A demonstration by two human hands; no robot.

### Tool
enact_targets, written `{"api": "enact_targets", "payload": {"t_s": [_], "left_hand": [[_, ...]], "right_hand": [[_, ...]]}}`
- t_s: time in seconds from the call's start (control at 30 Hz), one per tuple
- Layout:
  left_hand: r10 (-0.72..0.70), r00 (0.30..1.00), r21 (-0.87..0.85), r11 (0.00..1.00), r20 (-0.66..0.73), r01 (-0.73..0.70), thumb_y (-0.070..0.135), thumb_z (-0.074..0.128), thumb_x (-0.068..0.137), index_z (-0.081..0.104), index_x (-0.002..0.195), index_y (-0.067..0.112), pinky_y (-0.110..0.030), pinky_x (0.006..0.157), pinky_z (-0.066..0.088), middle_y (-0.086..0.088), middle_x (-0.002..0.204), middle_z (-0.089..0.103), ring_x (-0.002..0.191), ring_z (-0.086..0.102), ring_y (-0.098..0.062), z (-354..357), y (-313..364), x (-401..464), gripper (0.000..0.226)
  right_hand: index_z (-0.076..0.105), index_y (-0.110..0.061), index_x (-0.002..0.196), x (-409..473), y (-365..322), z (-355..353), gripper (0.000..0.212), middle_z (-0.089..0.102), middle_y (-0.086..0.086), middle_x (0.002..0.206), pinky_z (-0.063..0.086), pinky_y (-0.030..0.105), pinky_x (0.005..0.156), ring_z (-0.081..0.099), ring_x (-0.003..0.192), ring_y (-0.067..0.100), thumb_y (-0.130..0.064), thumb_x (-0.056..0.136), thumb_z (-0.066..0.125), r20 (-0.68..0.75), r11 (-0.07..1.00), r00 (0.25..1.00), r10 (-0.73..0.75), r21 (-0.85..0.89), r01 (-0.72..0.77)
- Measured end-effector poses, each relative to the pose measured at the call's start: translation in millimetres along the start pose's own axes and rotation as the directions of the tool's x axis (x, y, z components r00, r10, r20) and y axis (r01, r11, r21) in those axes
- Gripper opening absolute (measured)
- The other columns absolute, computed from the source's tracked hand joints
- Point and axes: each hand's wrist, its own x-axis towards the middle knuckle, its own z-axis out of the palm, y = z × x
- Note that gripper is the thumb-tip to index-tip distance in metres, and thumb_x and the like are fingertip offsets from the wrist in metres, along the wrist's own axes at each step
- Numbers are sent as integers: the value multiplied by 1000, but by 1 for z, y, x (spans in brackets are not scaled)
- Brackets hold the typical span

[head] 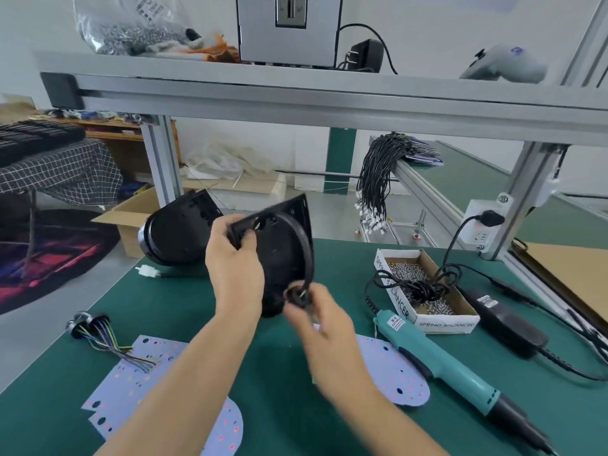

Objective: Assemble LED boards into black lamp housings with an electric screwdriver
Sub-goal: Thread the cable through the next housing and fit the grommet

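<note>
My left hand [235, 264] grips the top edge of a black lamp housing [283, 255], held up on edge above the green mat. A black cable loops from the housing down to a round black grommet [297, 296]. My right hand [316, 319] pinches that grommet at the housing's lower end; the hand is blurred. White LED boards lie on the mat: one with a wire bundle at the left [131, 373], one at the right [391, 373]. The teal electric screwdriver [441, 360] lies to the right, untouched. A second black housing [179, 235] stands behind at the left.
A cardboard box of screws [424, 291] sits at the right with a coiled black cord on it, a black power adapter [506, 320] beside it. An aluminium frame shelf [296, 93] spans overhead. Black cable bundles [378, 182] hang at the back. The mat's left edge drops to the floor.
</note>
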Motion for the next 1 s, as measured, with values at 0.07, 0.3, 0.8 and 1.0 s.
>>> {"api": "enact_targets", "payload": {"t_s": [0.07,0.3,0.8,1.0], "left_hand": [[110,992,112,987,65,-117,7,55,93,56,88,37,-16,63,42,12,79,58,65,50,1,-9,-3,2,30],[24,983,-4,1000,-182,-25,10,54,95,58,97,25,-17,65,42,13,85,60,74,54,-3,-15,5,21,15],[62,944,-28,998,325,-56,-7,59,85,67,93,28,-25,86,51,3,108,69,94,64,-6,-12,12,-9,37],[-86,887,-142,975,454,168,-22,56,72,70,96,16,-20,71,53,0,82,72,81,65,-12,-17,8,-12,48]], "right_hand": [[54,-31,106,11,-10,-16,22,69,-9,79,46,13,71,62,76,4,-20,88,58,-41,986,997,61,160,-54],[60,-15,93,50,-32,-26,16,58,1,73,42,31,62,52,68,23,-4,88,50,148,839,972,185,-539,-78],[52,-18,103,54,-38,-4,20,61,-7,62,44,21,61,55,58,5,-17,89,66,-87,977,979,183,130,-171],[67,-11,86,50,-35,-3,7,68,1,61,50,19,53,61,53,9,-6,85,71,-213,937,951,223,315,-149]]}}
